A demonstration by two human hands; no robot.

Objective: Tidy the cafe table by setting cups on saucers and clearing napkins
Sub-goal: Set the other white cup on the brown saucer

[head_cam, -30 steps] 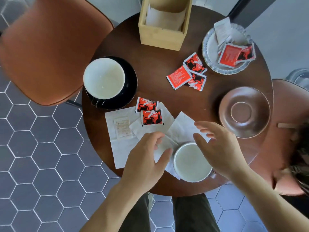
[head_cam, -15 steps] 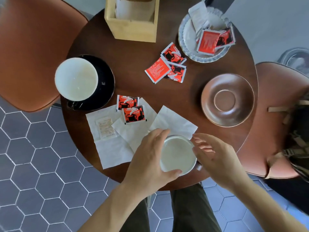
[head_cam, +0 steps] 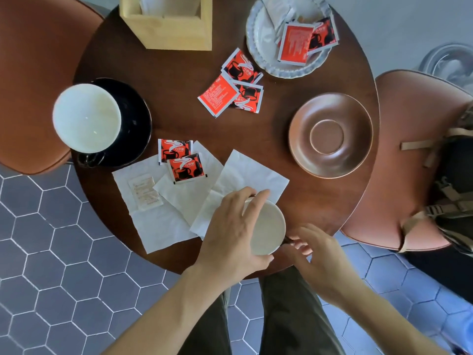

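A white-lined cup [head_cam: 268, 228] sits near the front edge of the round dark table [head_cam: 179, 70], partly on white napkins [head_cam: 189, 198]. My left hand [head_cam: 231, 234] wraps its rim from the left, fingers over the far and near sides. My right hand [head_cam: 314, 254] pinches the cup's dark handle at the right. An empty brown saucer [head_cam: 331, 135] lies to the right of the table's middle. A second cup [head_cam: 87, 117] stands on a black saucer [head_cam: 135, 119] at the left.
Red sugar sachets lie on the napkins [head_cam: 183, 161] and mid-table [head_cam: 233, 84]. A glass dish [head_cam: 263, 44] holds more sachets at the back right. A wooden napkin box [head_cam: 169, 24] stands at the back. Orange chairs flank the table left [head_cam: 33, 73] and right [head_cam: 409, 160].
My left hand moved from the napkins onto the cup's rim. My right hand dropped from above the cup to its handle. The view shifted, so the table appears further left.
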